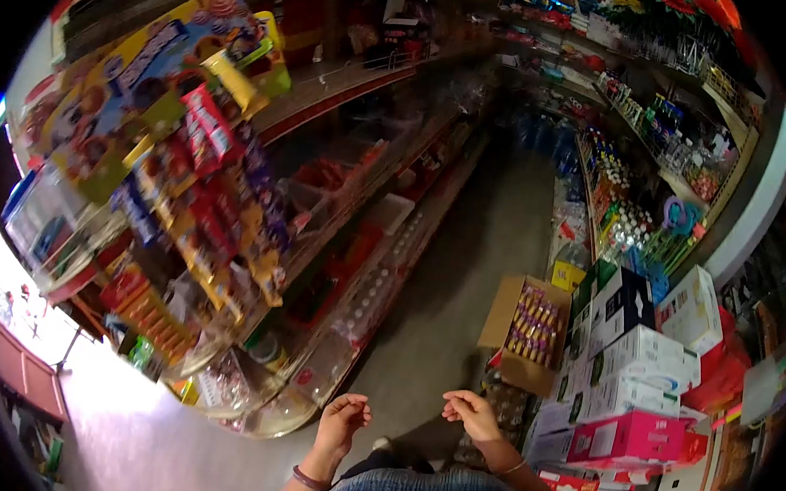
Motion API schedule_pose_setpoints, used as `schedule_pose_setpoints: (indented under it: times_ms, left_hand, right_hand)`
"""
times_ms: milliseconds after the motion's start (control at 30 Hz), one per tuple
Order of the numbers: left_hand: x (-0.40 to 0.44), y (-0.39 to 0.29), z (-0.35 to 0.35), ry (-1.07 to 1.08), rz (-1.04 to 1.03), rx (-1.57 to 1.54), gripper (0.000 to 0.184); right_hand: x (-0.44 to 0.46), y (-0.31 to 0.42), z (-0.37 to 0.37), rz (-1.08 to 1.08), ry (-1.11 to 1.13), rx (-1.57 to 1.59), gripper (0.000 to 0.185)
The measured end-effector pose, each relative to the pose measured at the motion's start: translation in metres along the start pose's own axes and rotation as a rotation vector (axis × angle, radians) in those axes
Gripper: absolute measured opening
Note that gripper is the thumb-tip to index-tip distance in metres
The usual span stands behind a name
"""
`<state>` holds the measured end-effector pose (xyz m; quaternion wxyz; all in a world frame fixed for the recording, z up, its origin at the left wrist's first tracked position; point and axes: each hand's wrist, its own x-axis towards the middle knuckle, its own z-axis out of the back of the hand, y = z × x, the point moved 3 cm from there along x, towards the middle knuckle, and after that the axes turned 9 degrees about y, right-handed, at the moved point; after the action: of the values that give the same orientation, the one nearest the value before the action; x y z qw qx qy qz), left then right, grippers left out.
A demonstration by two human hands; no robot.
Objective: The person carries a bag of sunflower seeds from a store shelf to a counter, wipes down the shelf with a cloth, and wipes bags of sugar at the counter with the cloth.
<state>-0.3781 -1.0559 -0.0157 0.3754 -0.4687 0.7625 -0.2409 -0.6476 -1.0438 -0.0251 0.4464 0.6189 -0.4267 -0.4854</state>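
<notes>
My left hand (342, 422) hovers over the aisle floor, in front of my body, its fingers curled in and nothing visible in them. Across a gap, my right hand (474, 416) is held at a similar height with its fingers bent together, also with nothing visible in them. Neither hand touches any goods. Just beyond the right hand stands an open cardboard box (529, 374) filled with rows of small purple-and-gold packets (536, 326). Nearest to my left hand is the rounded end of the lower shelf (283, 416).
Hanging snack packets (213, 131) and a display board (144, 55) crowd the left shelf end. Stacked white cartons (638, 355) and a pink box (629, 437) line the right side. Bottles (633, 226) fill the right shelves. The grey aisle floor (445, 285) runs between.
</notes>
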Motion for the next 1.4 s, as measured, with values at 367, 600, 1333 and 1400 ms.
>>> schedule_pose_setpoints:
  times_ms: [367,600,1333,1400]
  left_hand:
    - [0.239,-0.075,-0.069,0.163,-0.019,0.205,0.012]
    - [0.357,-0.110,-0.108,0.014,-0.098,0.241,0.014]
    - [0.491,-0.221,-0.086,-0.455,-0.488,0.400,0.015]
    - [0.484,-0.240,-0.098,-0.563,-0.498,0.559,0.014]
  right_hand:
    - [0.180,0.047,0.112,-0.040,-0.220,-0.065,0.021]
    - [0.368,0.100,0.205,0.161,0.001,0.122,0.018]
    - [0.786,0.603,0.024,1.266,0.472,-1.327,0.047]
    - [0.805,0.603,0.013,1.100,0.563,-1.487,0.043]
